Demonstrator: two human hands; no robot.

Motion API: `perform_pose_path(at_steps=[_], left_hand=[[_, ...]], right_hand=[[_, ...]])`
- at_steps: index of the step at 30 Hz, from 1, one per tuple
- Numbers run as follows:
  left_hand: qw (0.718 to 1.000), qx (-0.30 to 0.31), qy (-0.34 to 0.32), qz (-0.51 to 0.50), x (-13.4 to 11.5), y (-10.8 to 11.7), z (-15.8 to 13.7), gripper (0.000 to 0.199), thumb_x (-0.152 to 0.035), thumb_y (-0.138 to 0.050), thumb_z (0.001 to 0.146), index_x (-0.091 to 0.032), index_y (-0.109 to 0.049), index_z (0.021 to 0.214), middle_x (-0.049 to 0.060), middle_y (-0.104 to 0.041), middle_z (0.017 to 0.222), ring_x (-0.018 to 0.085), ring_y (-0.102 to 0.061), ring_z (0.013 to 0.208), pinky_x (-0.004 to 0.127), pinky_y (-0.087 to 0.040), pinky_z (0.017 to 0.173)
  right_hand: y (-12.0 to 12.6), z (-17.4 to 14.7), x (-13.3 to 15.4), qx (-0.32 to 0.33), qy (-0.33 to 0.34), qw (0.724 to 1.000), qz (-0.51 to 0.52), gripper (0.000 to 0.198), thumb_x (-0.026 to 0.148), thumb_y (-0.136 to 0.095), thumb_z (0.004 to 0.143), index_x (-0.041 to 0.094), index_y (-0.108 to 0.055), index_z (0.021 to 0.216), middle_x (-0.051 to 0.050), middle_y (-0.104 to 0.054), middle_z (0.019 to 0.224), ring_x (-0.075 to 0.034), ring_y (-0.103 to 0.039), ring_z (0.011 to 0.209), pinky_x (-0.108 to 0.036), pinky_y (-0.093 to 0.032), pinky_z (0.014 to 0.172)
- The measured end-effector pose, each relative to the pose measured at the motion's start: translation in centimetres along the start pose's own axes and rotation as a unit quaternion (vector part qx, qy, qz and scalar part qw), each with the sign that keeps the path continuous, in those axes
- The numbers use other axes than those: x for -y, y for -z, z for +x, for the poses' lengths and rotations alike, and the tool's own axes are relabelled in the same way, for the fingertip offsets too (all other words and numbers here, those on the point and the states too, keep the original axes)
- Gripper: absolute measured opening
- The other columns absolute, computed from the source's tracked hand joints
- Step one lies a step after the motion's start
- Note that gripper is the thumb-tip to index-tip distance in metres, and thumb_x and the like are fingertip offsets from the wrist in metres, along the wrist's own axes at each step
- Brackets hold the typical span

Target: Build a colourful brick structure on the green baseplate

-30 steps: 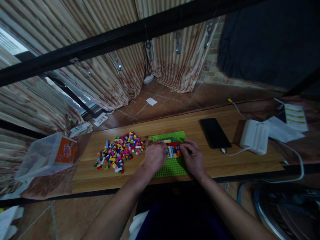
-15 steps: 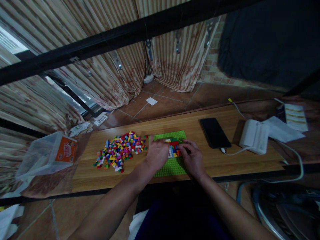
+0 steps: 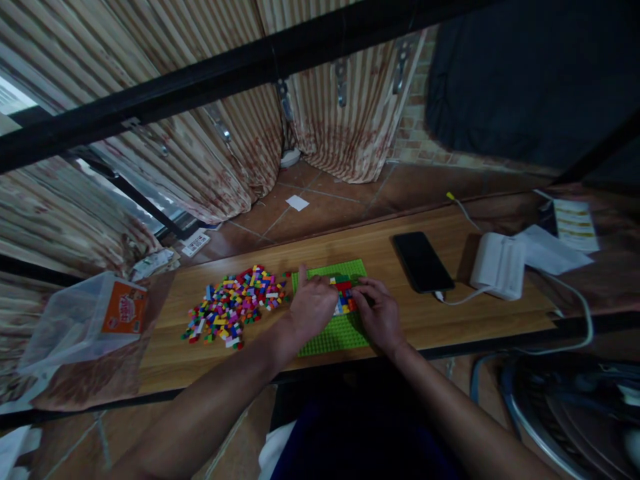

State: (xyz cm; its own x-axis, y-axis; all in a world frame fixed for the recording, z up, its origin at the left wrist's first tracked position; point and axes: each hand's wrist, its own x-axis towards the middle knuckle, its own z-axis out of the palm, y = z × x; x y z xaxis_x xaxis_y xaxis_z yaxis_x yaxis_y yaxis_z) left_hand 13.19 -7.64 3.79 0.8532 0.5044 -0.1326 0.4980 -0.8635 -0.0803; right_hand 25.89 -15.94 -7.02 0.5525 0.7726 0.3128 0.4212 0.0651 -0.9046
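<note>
In the head view, joined toy bricks (image 3: 345,287) sit on a green studded baseplate (image 3: 334,338) between the curled left hand (image 3: 314,303) and pinching right hand (image 3: 381,315); either's grip cannot be told. A plastic bin's (image 3: 65,327) orange label (image 3: 123,308) is illegible.

On my remote feed I count one left hand (image 3: 314,301), one right hand (image 3: 381,312) and one green baseplate (image 3: 333,339) toward the bench's (image 3: 175,363) near edge. Toward its right end: one phone (image 3: 423,261), one white device (image 3: 497,265). Toward its left end: one brick pile (image 3: 235,303), pieces too small to count.
</note>
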Motion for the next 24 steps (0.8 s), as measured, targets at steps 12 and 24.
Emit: perform_pose_path(at_steps=[12,24], left_hand=[[0.995,-0.060,0.076,-0.023,0.1,-2.2,-0.8,0.023,-0.009,-0.047,0.084,-0.013,-0.069,0.085,0.012,-0.068,0.087,0.026,-0.065,0.086,0.055,-0.027,0.106],[0.983,-0.084,0.151,-0.067,-1.0,-2.6,-1.0,0.021,-0.010,-0.048,0.083,-0.015,-0.068,0.083,0.010,-0.069,0.087,0.024,-0.066,0.083,0.055,-0.028,0.107]], right_hand=[[0.1,0.0,0.2,0.005,0.010,1.000,-0.016,0.023,0.035,-0.054,0.090,0.021,-0.073,0.086,-0.010,-0.065,0.108,-0.023,-0.062,0.103,-0.042,-0.048,0.094],[0.0,0.0,0.2,-0.002,0.014,0.999,-0.030,0.023,0.035,-0.054,0.089,0.022,-0.072,0.083,-0.010,-0.065,0.105,-0.024,-0.062,0.100,-0.042,-0.048,0.092]])
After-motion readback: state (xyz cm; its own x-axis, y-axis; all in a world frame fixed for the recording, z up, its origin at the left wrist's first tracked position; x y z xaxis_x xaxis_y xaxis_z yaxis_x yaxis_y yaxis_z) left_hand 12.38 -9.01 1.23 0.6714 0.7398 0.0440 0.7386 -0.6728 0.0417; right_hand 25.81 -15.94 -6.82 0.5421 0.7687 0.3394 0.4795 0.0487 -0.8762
